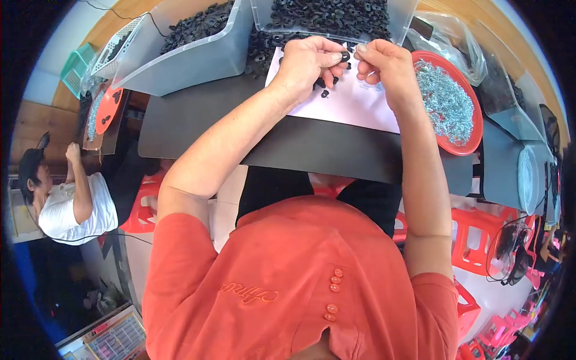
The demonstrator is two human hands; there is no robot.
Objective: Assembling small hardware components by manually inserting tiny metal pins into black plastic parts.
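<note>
Small black part pinched between thumb and fingers of the left hand above a white sheet. Right hand meets it, fingertips closed together; whether they touch the part is unclear

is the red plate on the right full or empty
Full: the red plate is heaped with small silvery metal parts, only its rim left bare.

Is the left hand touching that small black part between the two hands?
Touching. The head view shows the left hand pinching the small black part at its thumb and fingertip, with no gap visible. The right hand is close beside it.
</note>
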